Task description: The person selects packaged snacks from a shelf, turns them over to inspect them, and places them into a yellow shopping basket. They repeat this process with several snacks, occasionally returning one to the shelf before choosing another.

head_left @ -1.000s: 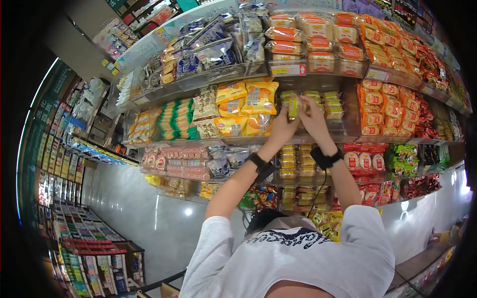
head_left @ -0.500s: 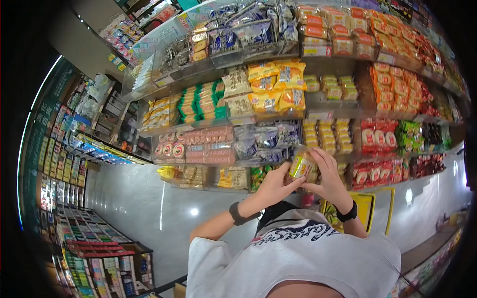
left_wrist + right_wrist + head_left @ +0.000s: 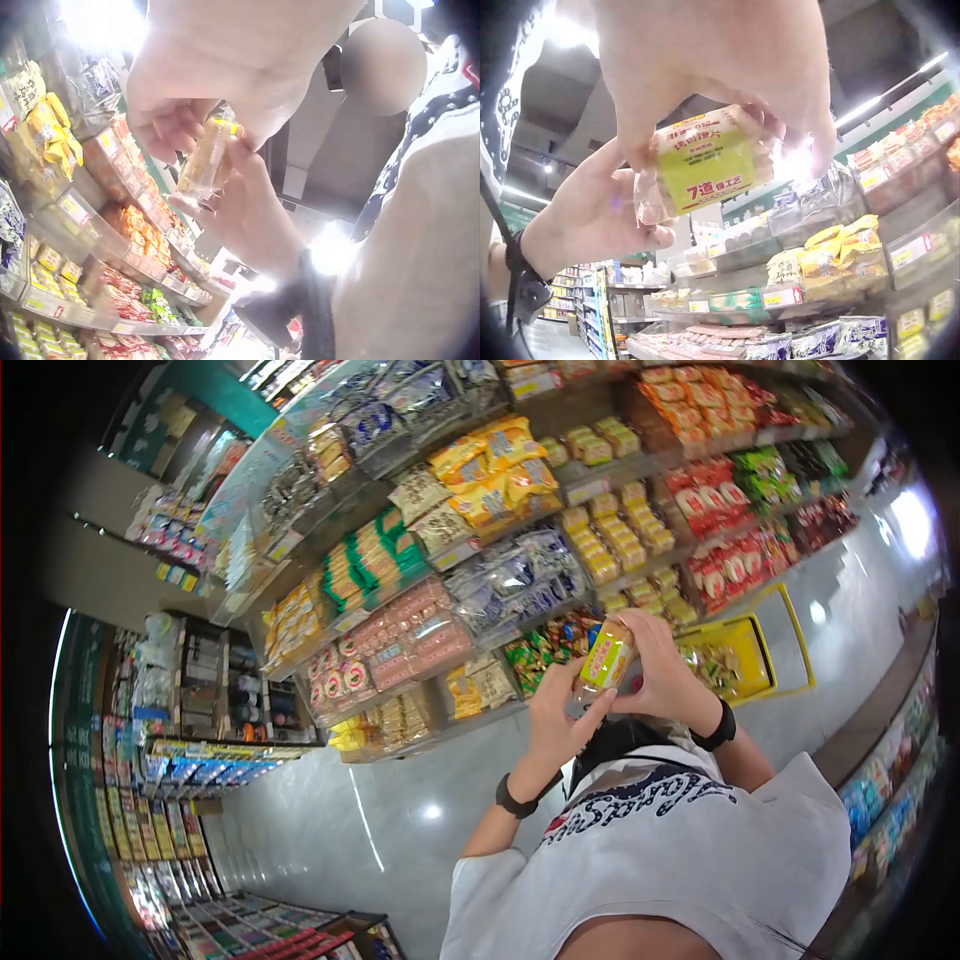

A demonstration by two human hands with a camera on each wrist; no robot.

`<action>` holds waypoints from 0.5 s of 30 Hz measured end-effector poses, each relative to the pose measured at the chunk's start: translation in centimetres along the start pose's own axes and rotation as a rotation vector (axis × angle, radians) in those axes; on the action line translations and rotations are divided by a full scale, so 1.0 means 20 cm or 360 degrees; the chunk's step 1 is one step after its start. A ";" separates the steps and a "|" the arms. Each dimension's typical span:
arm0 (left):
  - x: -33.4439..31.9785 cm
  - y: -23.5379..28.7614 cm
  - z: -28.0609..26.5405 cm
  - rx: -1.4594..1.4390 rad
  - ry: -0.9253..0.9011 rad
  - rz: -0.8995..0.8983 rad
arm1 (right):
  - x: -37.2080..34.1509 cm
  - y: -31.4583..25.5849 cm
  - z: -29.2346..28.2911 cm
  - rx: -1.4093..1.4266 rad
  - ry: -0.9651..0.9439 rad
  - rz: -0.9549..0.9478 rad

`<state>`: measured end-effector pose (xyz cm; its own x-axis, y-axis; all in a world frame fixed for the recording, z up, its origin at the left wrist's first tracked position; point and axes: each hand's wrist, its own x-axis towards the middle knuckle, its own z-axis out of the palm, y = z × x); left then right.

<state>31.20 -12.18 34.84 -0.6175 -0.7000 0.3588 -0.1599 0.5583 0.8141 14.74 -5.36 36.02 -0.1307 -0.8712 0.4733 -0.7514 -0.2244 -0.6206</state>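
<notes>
Grips a packet [image 3: 606, 657] in both hands, out in front of the shirt [image 3: 650, 870] and apart from the shelves [image 3: 640, 472]. Clamps the left hand [image 3: 560, 710] on its left side and lower end, and the right hand [image 3: 660, 670] on its right side and upper end. Sets both thumbs close together near the lower end; cannot tell whether touching. In the right wrist view, arches the right hand over the packet from above, with the left hand reaching in from the side.

Tilts the packet to the right at its upper end, with a green label [image 3: 709, 169] and red print facing the right wrist camera. Angles both forearms inward to meet at the packet, bending sharply at the left elbow. Wears a dark band [image 3: 515, 797] on the left wrist and a similar one on the right.

Faces yellow bags [image 3: 505, 465] and pink packs [image 3: 415, 640] on the shelves. Has a yellow basket [image 3: 757, 660] near the right wrist, with small packs [image 3: 712, 665] inside.
</notes>
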 end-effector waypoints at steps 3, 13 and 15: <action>-0.02 0.03 0.04 -0.0033 -0.0184 0.0069 | -0.11 -0.02 -0.06 0.0058 0.0049 0.0133; -0.03 0.17 0.32 -0.0136 -0.0406 0.0146 | -0.40 0.13 -0.26 0.0144 0.0269 0.0331; 0.01 0.21 0.39 -0.0163 -0.0429 0.0117 | -0.44 0.19 -0.28 0.0291 0.0351 0.0394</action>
<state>24.30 -6.47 34.83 -0.8090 -0.5081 0.2957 -0.0367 0.5457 0.8372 9.45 3.99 32.98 -0.4450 -0.7984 0.4056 -0.5543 -0.1101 -0.8250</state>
